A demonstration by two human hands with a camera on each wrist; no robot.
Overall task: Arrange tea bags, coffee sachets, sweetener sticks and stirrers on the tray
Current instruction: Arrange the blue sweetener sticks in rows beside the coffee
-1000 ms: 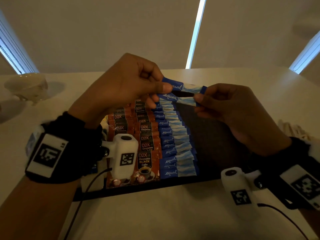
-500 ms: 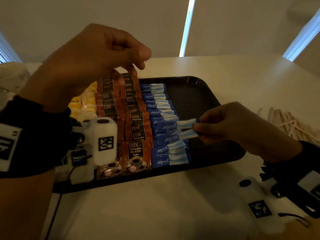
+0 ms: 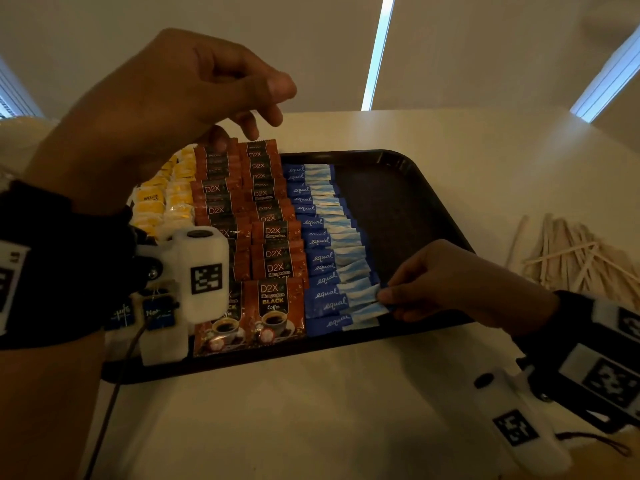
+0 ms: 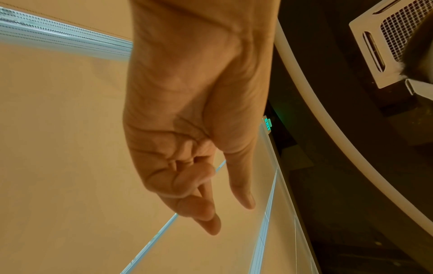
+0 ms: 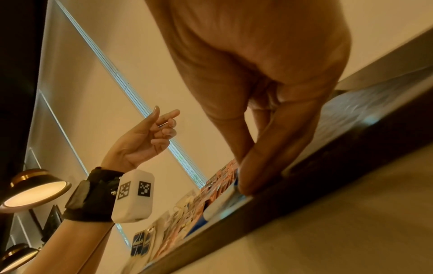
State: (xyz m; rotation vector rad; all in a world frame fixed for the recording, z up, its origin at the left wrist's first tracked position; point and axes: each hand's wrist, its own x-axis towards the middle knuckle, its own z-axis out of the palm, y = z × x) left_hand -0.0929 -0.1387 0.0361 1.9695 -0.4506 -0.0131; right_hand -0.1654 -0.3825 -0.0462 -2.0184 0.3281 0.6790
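A dark tray [image 3: 398,188] holds rows of yellow tea bags [image 3: 162,199], brown D2X coffee sachets [image 3: 273,258] and a column of blue Equal sweetener sticks [image 3: 322,237]. My right hand [image 3: 384,296] is low at the near end of that column and pinches the pale ends of the sweetener sticks [image 3: 363,297] lying there. In the right wrist view its fingers [image 5: 248,178] press down inside the tray rim [image 5: 304,185]. My left hand [image 3: 266,109] hangs raised above the far coffee sachets, fingers loosely curled, holding nothing [image 4: 228,215]. Wooden stirrers [image 3: 571,251] lie in a heap on the table, right of the tray.
The tray's right third is bare dark surface. Blue-tagged tea bags [image 3: 152,311] lie at its near left corner, partly behind my left wrist camera. A pale cup [image 3: 20,133] sits far left on the white table [image 3: 311,410].
My left hand let go of the sweetener sticks and rose away. My right hand carried them down from mid-air to the near end of the blue column.
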